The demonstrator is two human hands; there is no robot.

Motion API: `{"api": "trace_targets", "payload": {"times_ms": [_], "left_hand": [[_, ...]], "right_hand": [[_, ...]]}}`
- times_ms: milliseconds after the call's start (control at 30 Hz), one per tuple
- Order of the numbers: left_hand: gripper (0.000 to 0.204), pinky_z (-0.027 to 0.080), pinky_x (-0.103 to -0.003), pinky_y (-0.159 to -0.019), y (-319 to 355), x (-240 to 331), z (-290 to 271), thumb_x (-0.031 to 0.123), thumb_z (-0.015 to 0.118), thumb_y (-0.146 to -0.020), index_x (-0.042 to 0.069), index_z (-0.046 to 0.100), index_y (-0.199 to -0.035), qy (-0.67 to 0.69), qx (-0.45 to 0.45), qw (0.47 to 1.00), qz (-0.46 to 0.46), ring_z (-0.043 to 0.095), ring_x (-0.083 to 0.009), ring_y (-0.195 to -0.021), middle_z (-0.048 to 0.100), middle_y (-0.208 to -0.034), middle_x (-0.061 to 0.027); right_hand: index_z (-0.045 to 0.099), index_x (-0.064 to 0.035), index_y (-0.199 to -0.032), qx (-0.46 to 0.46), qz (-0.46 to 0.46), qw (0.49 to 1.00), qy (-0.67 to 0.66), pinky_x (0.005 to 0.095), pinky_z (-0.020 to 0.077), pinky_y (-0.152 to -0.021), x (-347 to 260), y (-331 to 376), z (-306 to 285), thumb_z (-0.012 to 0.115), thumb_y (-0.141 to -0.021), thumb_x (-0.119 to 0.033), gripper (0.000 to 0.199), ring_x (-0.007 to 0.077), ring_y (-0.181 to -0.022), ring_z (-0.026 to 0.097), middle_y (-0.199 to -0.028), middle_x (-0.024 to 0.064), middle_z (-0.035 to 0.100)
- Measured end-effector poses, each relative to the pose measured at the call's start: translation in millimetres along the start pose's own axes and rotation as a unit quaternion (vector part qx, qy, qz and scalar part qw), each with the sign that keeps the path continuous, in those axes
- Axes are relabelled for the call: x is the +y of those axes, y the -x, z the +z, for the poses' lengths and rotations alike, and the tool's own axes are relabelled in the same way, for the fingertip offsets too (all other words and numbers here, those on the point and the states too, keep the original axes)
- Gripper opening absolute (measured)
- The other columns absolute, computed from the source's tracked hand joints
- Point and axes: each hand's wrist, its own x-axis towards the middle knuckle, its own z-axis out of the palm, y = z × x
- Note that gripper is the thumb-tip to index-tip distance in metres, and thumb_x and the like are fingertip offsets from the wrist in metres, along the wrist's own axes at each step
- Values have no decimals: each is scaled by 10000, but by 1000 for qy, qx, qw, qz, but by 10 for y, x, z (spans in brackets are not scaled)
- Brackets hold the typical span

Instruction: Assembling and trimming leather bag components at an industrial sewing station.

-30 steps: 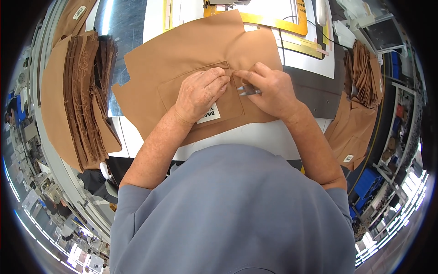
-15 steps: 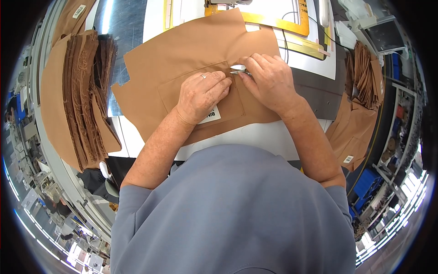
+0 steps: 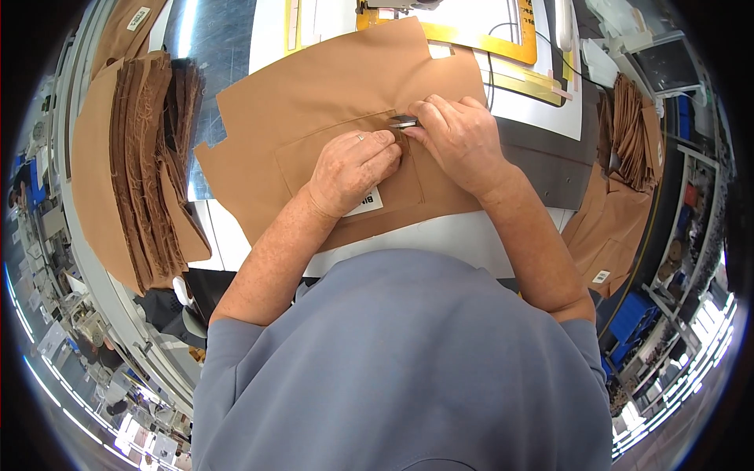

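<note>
This is a garment-sewing workshop: a thick stack of cut brown cloth pieces with frayed edges (image 3: 141, 173), a folded brown cloth bundle (image 3: 632, 141), a stitched flat brown cloth panel (image 3: 314, 90) and a flat yellow machine frame (image 3: 528, 35) show it.

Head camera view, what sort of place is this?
Probably a garment-sewing workshop: a thick stack of cut brown fabric pieces at left, a notched brown fabric panel on the worktop, and what look like thread snips in the right hand.
</note>
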Motion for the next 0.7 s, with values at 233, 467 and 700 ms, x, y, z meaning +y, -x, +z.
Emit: {"api": "trace_targets", "payload": {"times_ms": [233,467,700], "left_hand": [[165,499,-313,-583,23,-14,38,34,748,-717,42,635,-837,2,0,1000,4,618,-193,-684,660,-966,-48],[162,509,-320,-586,36,-22,47,36,751,-725,43,652,-854,24,-12,999,22,621,-198,-690,662,-954,-45],[192,535,-325,-611,2,-22,15,68,769,-748,60,706,-929,27,19,999,-42,642,-205,-720,664,-935,-40]], "right_hand": [[590,-137,-911,24,-5,1000,-1,310,412,-593,-15,3,8,716,-864,-295,208,151,-633,591,-748,-17,570],[591,-130,-877,16,15,1000,-13,314,425,-584,-11,35,-8,729,-859,-277,202,164,-621,601,-725,-5,585],[614,-89,-900,-8,134,971,-199,336,498,-568,53,194,-153,783,-829,-206,218,201,-625,639,-824,24,654]]}}
